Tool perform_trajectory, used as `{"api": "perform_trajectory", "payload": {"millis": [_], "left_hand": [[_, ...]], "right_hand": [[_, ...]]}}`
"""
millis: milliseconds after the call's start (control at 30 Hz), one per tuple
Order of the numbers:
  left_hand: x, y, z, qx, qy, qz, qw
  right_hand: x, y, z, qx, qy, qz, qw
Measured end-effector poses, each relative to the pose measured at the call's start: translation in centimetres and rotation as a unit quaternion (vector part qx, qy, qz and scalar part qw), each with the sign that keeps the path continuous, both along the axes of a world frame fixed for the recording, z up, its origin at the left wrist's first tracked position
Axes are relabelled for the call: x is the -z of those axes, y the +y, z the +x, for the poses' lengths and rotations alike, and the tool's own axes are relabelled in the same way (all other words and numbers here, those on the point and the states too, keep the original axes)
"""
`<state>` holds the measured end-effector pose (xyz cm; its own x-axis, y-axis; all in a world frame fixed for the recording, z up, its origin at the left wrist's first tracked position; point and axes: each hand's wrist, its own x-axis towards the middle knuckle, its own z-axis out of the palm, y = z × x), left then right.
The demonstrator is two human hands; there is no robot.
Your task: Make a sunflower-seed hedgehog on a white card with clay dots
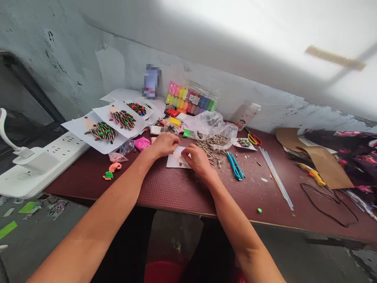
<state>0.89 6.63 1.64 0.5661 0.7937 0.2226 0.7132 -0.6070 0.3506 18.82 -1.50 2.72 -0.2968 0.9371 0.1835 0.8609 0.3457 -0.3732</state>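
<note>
A small white paper card (171, 162) lies on the table in front of me, bearing a pale peach, flat clay shape with tiny dark spots. My left hand (165, 144) is over the card's upper left part, its fingers curled and closed; anything in them is hidden. From the right, my right hand (196, 158) reaches over the card with thumb and fingertips pinched together. What they pinch, if anything, is too small to make out. Striped sunflower seeds (207, 151) lie in a loose pile right of my right hand, beside a teal utility knife (235, 167).
Paper sheets with seed-covered clay hedgehogs (123, 119) are at the back left, near a white power strip (22, 179). Coloured clay packs (191, 98) lean against the wall. Scissors (253, 138), a white bottle (249, 114), glue sticks (276, 179) and a yellow glue gun (312, 175) are rightward.
</note>
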Motion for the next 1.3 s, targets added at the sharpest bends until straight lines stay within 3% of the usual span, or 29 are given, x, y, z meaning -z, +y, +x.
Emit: {"api": "perform_trajectory", "payload": {"millis": [1300], "left_hand": [[0.53, 0.52, -0.32, 0.003, 0.016, 0.013, 1.0]], "right_hand": [[-0.88, -0.4, -0.43, -0.007, -0.049, -0.017, 0.999]]}}
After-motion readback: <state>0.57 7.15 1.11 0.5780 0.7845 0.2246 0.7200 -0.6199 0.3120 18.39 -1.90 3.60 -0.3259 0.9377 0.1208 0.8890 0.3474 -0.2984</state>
